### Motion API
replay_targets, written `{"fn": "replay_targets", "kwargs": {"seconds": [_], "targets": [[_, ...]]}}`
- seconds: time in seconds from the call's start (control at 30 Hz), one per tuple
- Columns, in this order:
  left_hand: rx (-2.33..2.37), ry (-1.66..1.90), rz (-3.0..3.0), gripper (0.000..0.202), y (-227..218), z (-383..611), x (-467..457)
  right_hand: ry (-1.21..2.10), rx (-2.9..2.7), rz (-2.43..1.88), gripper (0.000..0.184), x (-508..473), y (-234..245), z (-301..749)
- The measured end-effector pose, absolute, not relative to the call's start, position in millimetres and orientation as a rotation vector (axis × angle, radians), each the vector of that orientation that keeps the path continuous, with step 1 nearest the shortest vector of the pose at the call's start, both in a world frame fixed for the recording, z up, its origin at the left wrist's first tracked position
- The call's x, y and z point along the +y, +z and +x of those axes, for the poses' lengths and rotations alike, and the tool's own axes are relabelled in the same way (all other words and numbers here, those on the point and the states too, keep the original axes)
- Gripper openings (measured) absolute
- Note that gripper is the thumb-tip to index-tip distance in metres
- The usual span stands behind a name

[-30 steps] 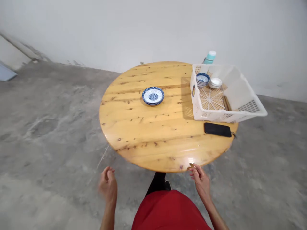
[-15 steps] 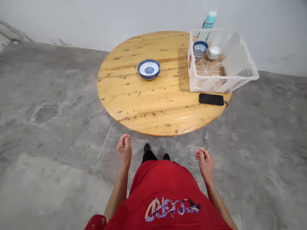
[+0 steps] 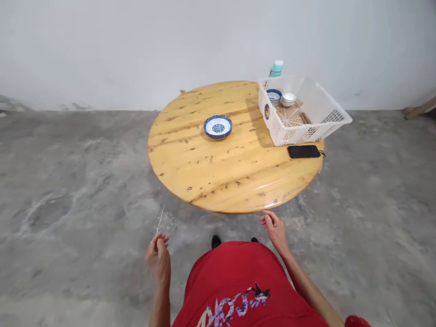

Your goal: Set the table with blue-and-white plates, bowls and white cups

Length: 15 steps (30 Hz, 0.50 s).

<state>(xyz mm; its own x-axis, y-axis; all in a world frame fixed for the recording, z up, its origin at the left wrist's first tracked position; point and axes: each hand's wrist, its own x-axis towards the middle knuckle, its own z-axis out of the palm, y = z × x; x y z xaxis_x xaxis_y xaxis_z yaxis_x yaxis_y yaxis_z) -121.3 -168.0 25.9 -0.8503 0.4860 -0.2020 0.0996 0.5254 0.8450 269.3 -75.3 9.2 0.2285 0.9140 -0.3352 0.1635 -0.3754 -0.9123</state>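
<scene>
I stand in front of a round wooden table (image 3: 218,177). My left hand (image 3: 158,257) hangs low at the left, away from the table, fingers loosely curled and holding nothing. My right hand (image 3: 274,228) hovers just below the table's near edge, fingers loosely curled, nothing in it. A stack of blue-patterned plates (image 3: 218,126) rests near the table's middle. At the back right stands a white plastic basket (image 3: 315,122) holding blue bowls (image 3: 274,96) and white bowls (image 3: 289,98).
A black phone (image 3: 304,151) lies on the table in front of the basket. A teal bottle (image 3: 276,68) stands behind the basket. Bare concrete floor (image 3: 75,190) surrounds the table and a white wall runs behind it.
The view lifted and shifted, so the table sits lower in frame than half a second ago. My left hand dropped and moved left; my right hand rose toward the table's edge.
</scene>
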Motion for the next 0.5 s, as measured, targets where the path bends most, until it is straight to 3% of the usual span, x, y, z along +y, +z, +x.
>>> {"fn": "replay_targets", "kwargs": {"seconds": [0.23, 0.5], "targets": [[2.274, 1.149, 0.559, 0.062, 6.8, -185.6, -163.3, 1.249, -1.051, -1.770, 0.062, -70.6, 22.1, 185.5], [2.190, 1.049, 0.754, 0.053, -17.9, -199.7, -82.7, 1.205, -1.109, -1.892, 0.058, -51.8, 30.6, 176.0]]}}
